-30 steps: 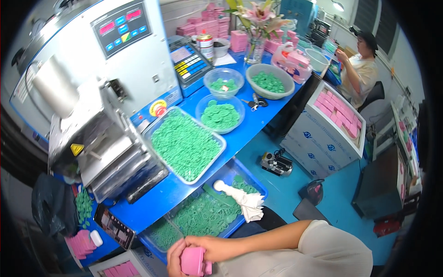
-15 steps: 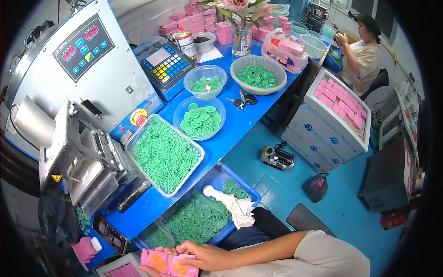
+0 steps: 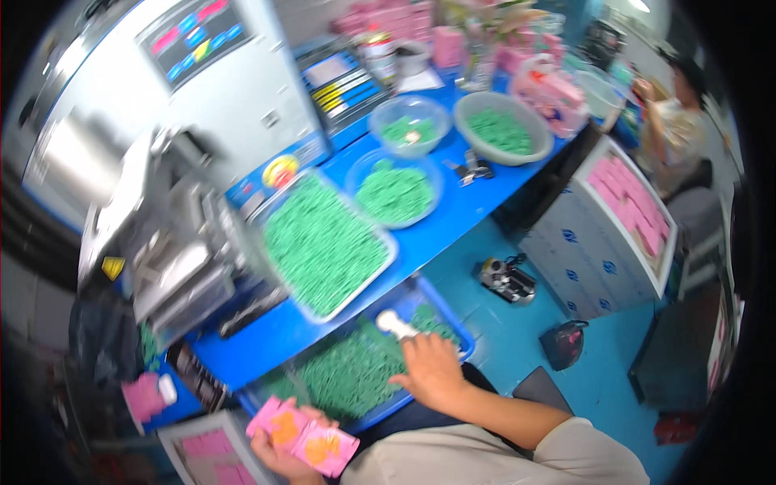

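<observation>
Head cam: the pink block, bottom left of centre, looks opened already, halves not yet together, with the left hand gripping it, and the right hand's at the white pouch, lower centre, can't tell if grasping.

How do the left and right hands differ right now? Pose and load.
Load: the left hand holds the open pink mold; the right hand is at the white bundle, but whether it holds it is hidden.
Pose: the left hand supports from beneath; the right hand shows its back.
Both are bare.
</observation>
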Action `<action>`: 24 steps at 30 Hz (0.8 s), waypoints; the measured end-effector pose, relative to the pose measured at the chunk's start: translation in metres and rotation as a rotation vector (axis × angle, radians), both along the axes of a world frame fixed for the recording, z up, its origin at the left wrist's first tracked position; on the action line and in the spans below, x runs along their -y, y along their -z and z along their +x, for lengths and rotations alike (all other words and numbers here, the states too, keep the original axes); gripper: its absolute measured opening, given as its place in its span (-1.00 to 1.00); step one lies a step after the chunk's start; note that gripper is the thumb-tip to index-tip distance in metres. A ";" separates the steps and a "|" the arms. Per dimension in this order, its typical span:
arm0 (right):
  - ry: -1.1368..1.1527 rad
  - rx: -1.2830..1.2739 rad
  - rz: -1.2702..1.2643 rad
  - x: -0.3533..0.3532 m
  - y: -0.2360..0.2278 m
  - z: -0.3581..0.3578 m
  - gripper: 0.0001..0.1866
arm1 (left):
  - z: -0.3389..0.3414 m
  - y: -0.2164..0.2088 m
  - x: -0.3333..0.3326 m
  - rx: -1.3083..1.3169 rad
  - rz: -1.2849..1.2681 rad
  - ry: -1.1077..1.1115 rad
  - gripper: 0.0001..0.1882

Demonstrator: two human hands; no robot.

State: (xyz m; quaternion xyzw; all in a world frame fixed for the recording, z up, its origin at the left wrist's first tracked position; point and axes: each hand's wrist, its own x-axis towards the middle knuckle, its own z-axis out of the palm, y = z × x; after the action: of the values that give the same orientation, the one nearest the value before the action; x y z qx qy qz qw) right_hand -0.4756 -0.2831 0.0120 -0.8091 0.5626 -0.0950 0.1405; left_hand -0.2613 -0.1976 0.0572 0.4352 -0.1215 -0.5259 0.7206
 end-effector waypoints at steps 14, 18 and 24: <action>0.100 -0.010 0.017 -0.005 0.038 -0.029 -0.41 | 0.033 0.018 -0.016 -0.286 -0.153 0.144 -0.30; 0.241 0.093 0.085 -0.003 0.003 -0.023 -0.51 | 0.045 0.017 -0.022 -0.275 -0.187 0.112 -0.32; 0.251 0.392 0.565 -0.007 -0.060 -0.004 -0.59 | 0.067 0.013 -0.024 -0.161 -0.163 -0.075 -0.28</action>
State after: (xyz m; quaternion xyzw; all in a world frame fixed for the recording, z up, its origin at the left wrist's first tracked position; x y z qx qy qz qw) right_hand -0.4795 -0.2762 0.0718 -0.6296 0.6238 -0.1058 0.4508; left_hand -0.1948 -0.1734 0.0444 0.3360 -0.0894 -0.5202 0.7801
